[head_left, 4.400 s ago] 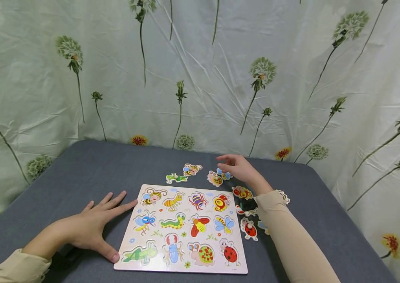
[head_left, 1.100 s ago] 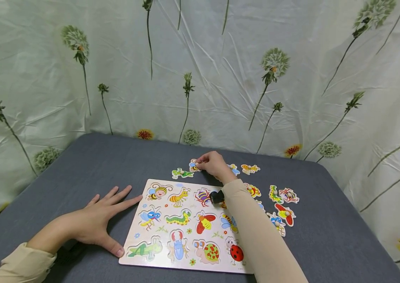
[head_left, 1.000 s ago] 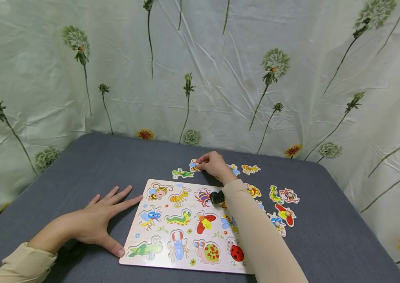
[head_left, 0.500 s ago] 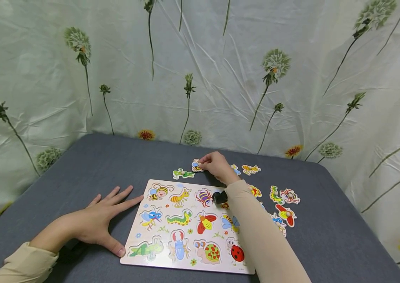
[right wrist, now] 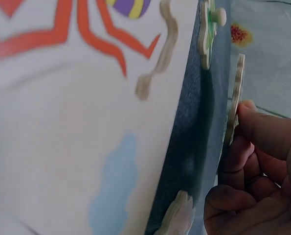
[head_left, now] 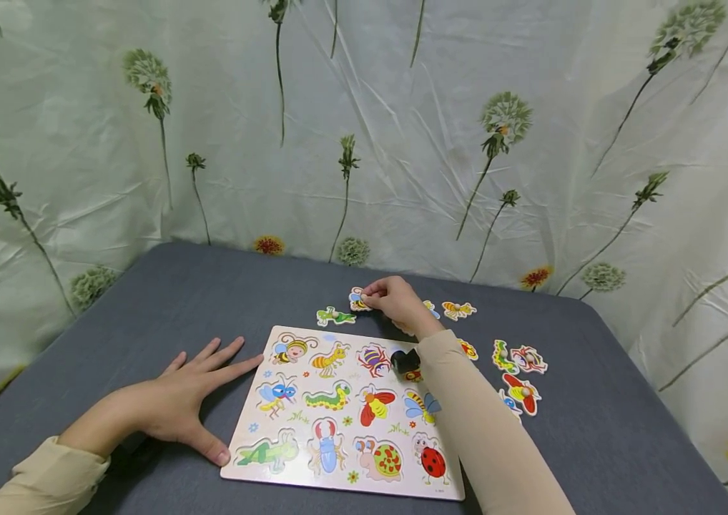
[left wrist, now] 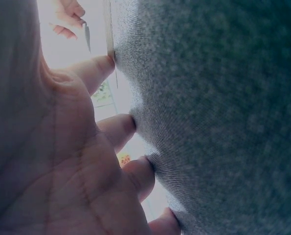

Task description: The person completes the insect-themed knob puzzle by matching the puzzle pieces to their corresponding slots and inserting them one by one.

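Note:
My right hand (head_left: pixel 396 300) pinches a wooden bee puzzle piece (head_left: pixel 357 299) between thumb and fingers, behind the puzzle board. In the right wrist view that piece (right wrist: pixel 238 83) appears edge-on, seemingly raised off the table. A green grasshopper piece (head_left: pixel 335 317) with a knob lies just left of it. My left hand (head_left: pixel 177 408) is spread on the table, its thumb and index fingertip touching the left edge of the puzzle board (head_left: pixel 312 483). The board shows printed insects in shallow recesses. Its right edge is partly covered by my right forearm.
Beyond the forearm lie an orange striped insect piece (head_left: pixel 458 310), a caterpillar piece (head_left: pixel 503 355), a spider piece (head_left: pixel 528 359) and a red-winged piece (head_left: pixel 521 393). Several others are partly hidden. A flowered curtain (head_left: pixel 242 179) hangs behind the dark table (head_left: pixel 596 429).
About four seconds ago my right hand hovered unheld over the snail and blue-winged pieces; it has since moved left to pinch the bee piece. Lately that piece has shifted slightly right. The left hand stays.

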The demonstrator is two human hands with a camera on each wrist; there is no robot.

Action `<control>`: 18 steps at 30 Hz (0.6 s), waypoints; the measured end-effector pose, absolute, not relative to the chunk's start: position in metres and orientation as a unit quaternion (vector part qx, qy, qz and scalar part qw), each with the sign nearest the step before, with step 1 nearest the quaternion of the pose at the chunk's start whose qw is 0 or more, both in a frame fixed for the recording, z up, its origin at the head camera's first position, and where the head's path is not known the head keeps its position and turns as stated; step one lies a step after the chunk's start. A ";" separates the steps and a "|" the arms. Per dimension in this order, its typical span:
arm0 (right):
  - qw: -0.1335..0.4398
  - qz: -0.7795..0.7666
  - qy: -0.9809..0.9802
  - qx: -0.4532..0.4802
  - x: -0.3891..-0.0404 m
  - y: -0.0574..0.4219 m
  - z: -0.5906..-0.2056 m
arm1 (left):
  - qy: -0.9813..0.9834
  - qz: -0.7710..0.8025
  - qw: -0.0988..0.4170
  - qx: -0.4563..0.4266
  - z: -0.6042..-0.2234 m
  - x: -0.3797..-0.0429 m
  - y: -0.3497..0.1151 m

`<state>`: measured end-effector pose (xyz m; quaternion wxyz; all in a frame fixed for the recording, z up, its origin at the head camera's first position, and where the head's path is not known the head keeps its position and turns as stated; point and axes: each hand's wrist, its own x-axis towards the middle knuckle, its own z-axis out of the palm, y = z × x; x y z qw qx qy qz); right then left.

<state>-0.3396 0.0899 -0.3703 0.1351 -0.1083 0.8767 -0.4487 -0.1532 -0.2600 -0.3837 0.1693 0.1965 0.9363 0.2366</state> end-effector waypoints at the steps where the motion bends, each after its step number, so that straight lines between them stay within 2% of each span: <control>1: 0.136 -0.452 0.874 -0.112 -0.338 0.090 -0.369 | 0.936 0.236 0.168 0.199 -0.384 -0.154 -0.260; 18: 0.127 -0.400 0.890 -0.178 -0.324 0.084 -0.363 | 0.937 0.235 0.158 0.205 -0.381 -0.149 -0.259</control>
